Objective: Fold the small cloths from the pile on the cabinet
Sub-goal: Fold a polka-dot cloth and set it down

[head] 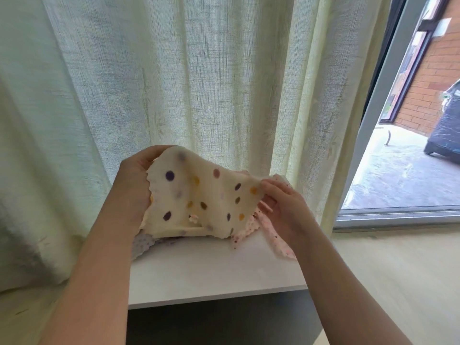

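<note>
Curtain (199,70) hanging behind white cabinet (211,277); pile of small cloths (249,232) lying on its top, towards the back; cream dotted cloth (199,195) being held up just above pile, left hand (132,180) gripping one edge, right hand (281,207) pinching opposite corner, probably stretching it flat for a first fold

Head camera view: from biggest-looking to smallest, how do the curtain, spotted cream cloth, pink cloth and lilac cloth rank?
1. curtain
2. spotted cream cloth
3. pink cloth and lilac cloth: unranked, as both are mostly hidden beneath the cream one.
</note>
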A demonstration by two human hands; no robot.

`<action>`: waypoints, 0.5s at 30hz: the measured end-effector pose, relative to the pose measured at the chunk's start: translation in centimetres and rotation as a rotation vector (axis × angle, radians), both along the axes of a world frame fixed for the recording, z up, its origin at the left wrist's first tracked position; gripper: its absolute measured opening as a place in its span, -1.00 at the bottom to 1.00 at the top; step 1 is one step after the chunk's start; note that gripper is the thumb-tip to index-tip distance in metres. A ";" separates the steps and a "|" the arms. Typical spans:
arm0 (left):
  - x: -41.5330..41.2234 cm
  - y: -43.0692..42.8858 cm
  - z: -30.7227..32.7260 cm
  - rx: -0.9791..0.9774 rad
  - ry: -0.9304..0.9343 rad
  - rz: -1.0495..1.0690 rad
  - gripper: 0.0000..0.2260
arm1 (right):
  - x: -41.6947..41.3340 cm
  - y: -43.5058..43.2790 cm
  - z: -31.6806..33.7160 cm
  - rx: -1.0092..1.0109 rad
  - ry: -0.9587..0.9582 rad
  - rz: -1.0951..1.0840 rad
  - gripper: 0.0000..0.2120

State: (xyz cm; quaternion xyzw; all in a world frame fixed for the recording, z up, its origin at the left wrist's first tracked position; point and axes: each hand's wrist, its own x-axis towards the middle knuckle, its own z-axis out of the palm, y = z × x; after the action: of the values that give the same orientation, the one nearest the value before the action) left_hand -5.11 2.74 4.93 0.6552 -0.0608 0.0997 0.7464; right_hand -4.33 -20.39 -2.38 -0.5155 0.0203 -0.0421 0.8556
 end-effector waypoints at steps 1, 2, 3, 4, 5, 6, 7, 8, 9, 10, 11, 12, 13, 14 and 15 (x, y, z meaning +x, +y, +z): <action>-0.2 0.2 0.1 -0.057 0.030 -0.040 -0.79 | -0.1 -0.1 0.2 0.028 -0.014 -0.042 -0.93; -0.3 0.5 0.1 -0.085 0.042 -0.061 -0.78 | -0.2 -0.3 0.5 0.056 -0.023 -0.080 -0.90; -0.3 0.8 0.1 -0.084 0.037 -0.066 -0.73 | -0.3 -0.6 0.7 0.076 -0.025 -0.113 -0.88; -0.3 1.0 0.1 -0.079 0.031 -0.066 -0.65 | -0.4 -0.8 1.0 0.083 -0.024 -0.138 -0.86; -0.3 1.3 0.2 -0.092 0.031 -0.075 -0.58 | -0.4 -1.1 1.4 0.073 -0.025 -0.156 -0.86; -0.1 1.6 0.3 -0.127 0.040 -0.100 -0.54 | -0.6 -1.3 1.7 0.051 -0.032 -0.166 -0.86; 0.0 1.8 0.3 -0.172 0.058 -0.121 -0.53 | -0.6 -1.6 2.0 0.032 -0.039 -0.170 -0.87; 0.2 2.0 0.4 -0.211 0.080 -0.126 -0.55 | -0.7 -1.8 2.3 0.019 -0.041 -0.169 -0.88; 0.3 2.0 0.3 -0.235 0.099 -0.113 -0.60 | -0.7 -1.9 2.5 0.010 -0.038 -0.169 -0.88; 0.3 1.8 0.3 -0.230 0.110 -0.087 -0.66 | -0.8 -1.9 2.6 0.000 -0.036 -0.176 -0.88; 0.4 1.7 0.2 -0.195 0.106 -0.049 -0.73 | -0.8 -2.0 2.7 -0.018 -0.042 -0.191 -0.88; 0.5 1.5 -0.1 -0.141 0.087 -0.003 -0.80 | -0.8 -2.2 2.6 -0.044 -0.055 -0.212 -0.87; 0.7 1.5 -0.4 -0.072 0.056 0.048 -0.83 | -0.7 -2.4 2.5 -0.074 -0.070 -0.233 -0.85; 0.9 1.5 -0.8 0.010 0.019 0.103 -0.83 | -0.7 -2.7 2.4 -0.105 -0.082 -0.249 -0.84; 1.1 1.6 -1.2 0.106 -0.024 0.165 -0.81 | -0.7 -3.0 2.3 -0.137 -0.088 -0.261 -0.82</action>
State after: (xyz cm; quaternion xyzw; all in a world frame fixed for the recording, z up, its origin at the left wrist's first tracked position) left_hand -4.04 4.35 3.72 0.6951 -0.0209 0.1653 0.6993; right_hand -4.98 -23.40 -0.10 -0.5634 0.0466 -0.1768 0.8057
